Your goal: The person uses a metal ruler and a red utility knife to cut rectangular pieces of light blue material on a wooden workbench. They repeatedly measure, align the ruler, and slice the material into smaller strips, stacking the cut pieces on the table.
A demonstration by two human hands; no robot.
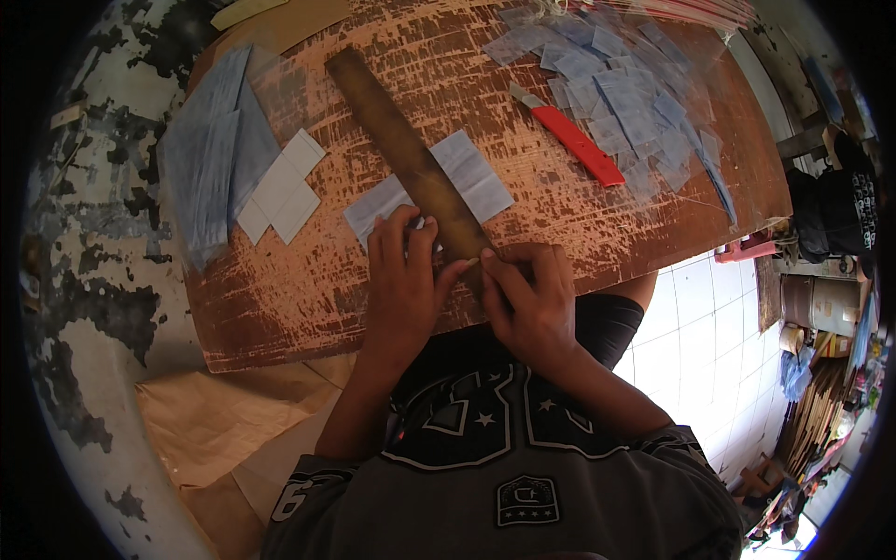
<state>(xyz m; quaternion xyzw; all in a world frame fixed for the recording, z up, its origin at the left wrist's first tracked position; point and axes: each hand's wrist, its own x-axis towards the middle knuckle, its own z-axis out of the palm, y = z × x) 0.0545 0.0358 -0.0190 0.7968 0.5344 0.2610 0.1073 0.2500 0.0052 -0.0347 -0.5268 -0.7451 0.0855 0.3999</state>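
A long flat brown-yellow strip (pixel 397 131), like a straightedge, lies slanted on the table across a bluish-grey plastic sheet (pixel 469 173). Part of that sheet shows on either side. My left hand (pixel 403 271) rests on the sheet's near left corner, fingers bent and apart, its thumb reaching the strip's near end. Closed at that same end is my right hand (pixel 532 297), thumb and index finger pinching it. The two hands almost meet there. Right of the strip lies a red-handled utility knife (pixel 577 145), blade out toward the far left.
White ruled card pieces (pixel 285 191) lie left of the sheet, beside a stack of long plastic film (pixel 210 154). Loose cut plastic squares (pixel 611 89) are heaped at the far right. The worn wooden table (pixel 280 299) ends just before my lap. Brown paper (pixel 243 415) lies below left.
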